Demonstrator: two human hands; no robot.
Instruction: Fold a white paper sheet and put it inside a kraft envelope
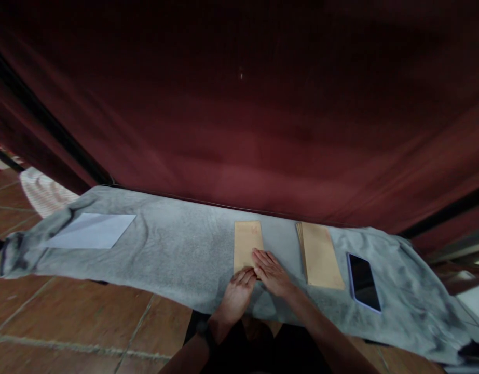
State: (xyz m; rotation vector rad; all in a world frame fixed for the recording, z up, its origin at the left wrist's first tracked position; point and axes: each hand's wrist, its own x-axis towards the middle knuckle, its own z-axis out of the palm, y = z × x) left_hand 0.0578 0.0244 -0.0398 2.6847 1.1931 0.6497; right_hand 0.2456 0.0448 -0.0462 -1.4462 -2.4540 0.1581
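Hands meet at the near end of a single brown envelope (247, 244) lying flat on the grey blanket (177, 249): the left hand (237, 293) and the right hand (272, 272) both rest with fingers spread, palms down, pressing it and grasping nothing. Just right lies a stack of brown envelopes (320, 254), then a smartphone (364, 282); a white sheet (92, 231) lies well apart at the left.

A single view, from the person's head, looks forward and steeply down over the grey-covered surface (177, 249) from close by. The surface runs across the lower half, the floor (68, 322) lies under its near edge, and a dark red curtain (262, 104) fills the upper half.
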